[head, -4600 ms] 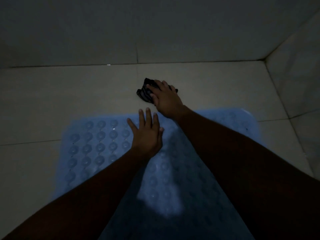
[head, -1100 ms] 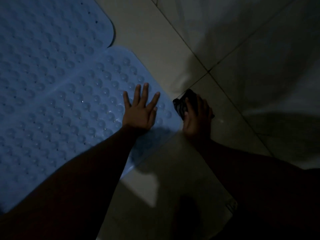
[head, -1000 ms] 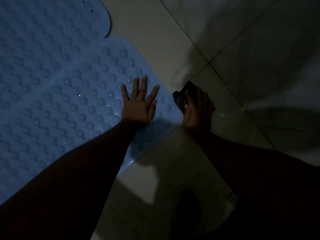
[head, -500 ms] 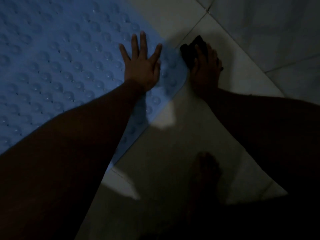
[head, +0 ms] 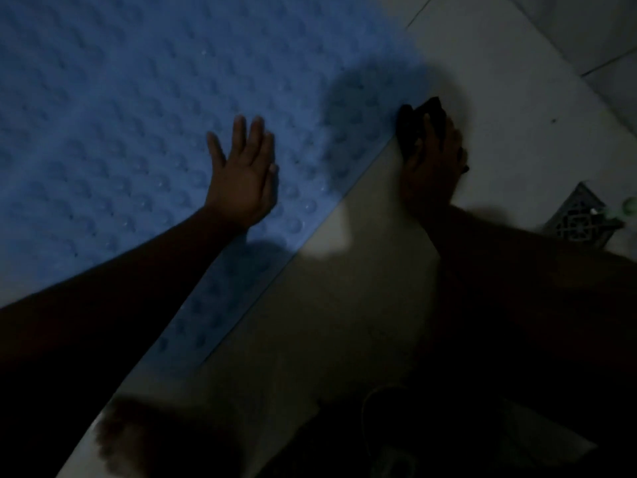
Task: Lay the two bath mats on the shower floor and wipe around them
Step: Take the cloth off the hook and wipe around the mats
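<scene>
A blue bath mat (head: 120,115) with raised bumps covers the upper left of the dim tiled floor. My left hand (head: 243,174) rests flat on it with straight fingers, near its right edge. My right hand (head: 432,163) presses a dark cloth (head: 413,122) onto the pale tile just beside the mat's edge. The cloth pokes out past my fingertips. Only one mat surface is distinguishable in the head view.
A square metal floor drain (head: 577,219) lies at the right, beside my right forearm. Tile grout lines (head: 610,62) run across the upper right. My bare foot (head: 138,439) stands on the tile at the bottom left. Deep shadow covers the lower right.
The view has shifted along the mat's edge; the floor drain has come into sight. My right hand with the cloth has slid along the tile beside the mat. My left hand stays flat on the mat.
</scene>
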